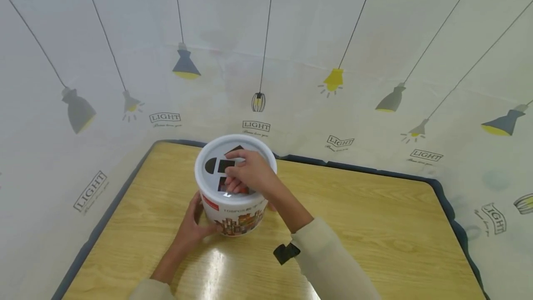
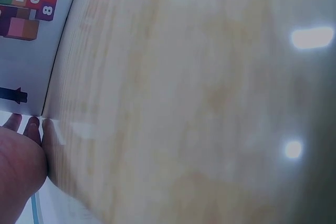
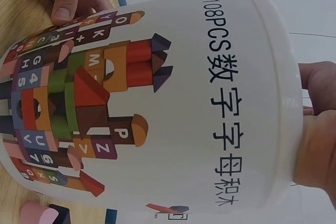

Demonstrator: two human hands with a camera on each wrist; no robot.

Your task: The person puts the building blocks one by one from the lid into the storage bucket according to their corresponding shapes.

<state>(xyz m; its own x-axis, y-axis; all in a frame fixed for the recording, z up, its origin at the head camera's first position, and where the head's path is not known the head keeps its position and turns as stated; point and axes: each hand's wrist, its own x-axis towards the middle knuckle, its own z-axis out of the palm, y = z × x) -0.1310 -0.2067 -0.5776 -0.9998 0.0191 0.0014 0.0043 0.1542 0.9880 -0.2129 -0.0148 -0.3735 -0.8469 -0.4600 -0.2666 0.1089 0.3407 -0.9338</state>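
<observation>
A white plastic bucket (image 1: 237, 209), printed with building blocks and "108PCS", stands upright on the table, its white lid (image 1: 266, 163) on top. Several dark shaped holes are cut through the lid. My left hand (image 1: 193, 226) holds the bucket's left side low down, thumb on the front and fingers around the side; the left wrist view shows that hand (image 2: 21, 166) at the wall near the base. Over the lid is my right hand (image 1: 251, 172), index finger stretched left, lower fingers bent above a front hole. Nothing shows between its thumb and index finger.
Beside the bucket's base, a pink rounded block (image 3: 39, 213) and a dark block (image 3: 60, 213) lie on the wooden table (image 1: 358, 216). A pale cloth (image 1: 300, 27) printed with lamps hangs around the table's back and sides. A black strap (image 1: 286, 253) sticks out at the right cuff.
</observation>
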